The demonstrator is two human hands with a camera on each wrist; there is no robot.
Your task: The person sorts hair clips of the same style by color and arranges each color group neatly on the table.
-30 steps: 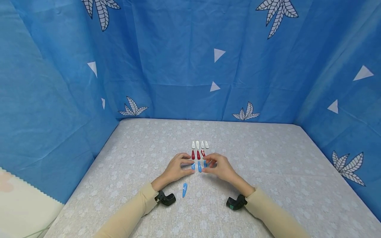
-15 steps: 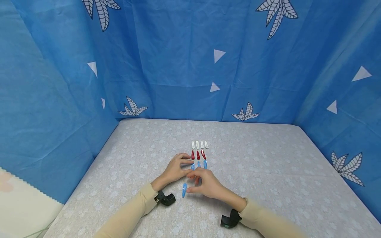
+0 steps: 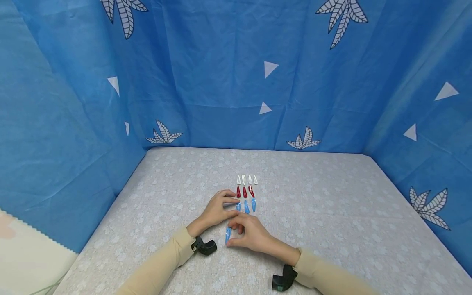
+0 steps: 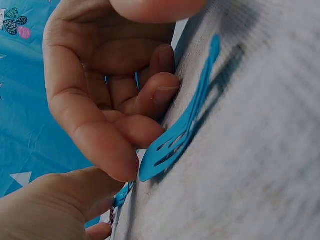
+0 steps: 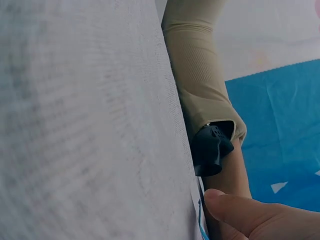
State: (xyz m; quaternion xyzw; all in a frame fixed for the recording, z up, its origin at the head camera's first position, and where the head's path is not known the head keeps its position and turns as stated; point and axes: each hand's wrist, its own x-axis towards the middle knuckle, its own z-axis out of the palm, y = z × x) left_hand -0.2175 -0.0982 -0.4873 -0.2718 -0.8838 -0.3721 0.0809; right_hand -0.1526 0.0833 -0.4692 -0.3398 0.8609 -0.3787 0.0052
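Note:
Beside my right hand (image 3: 250, 234) a blue snap hair clip (image 3: 228, 235) lies on the tabletop. Thumb and index finger are bent round its two ends; the left wrist view shows the index fingertip by the clip's broad end (image 4: 150, 167) and the thumb apart from it. The other fingers curl inward. My left hand (image 3: 217, 209) rests on the table, relaxed, its index finger and thumb on either side of the leftmost blue clip (image 3: 238, 206) of a short row. Whether it touches that clip is hidden. Two more blue clips, a middle one (image 3: 246, 207) and a right one (image 3: 253, 205), complete this row.
Behind the blue row lie three red clips (image 3: 245, 192), the right one slanted. Several white clips (image 3: 243, 180) form the row farthest back. A pale patterned cloth (image 3: 313, 196) covers the table, and a blue curtain (image 3: 228, 73) hangs around it.
My right hand has moved from the right end of the blue row toward me and leftward, to the separate blue clip. The left hand has stayed in place.

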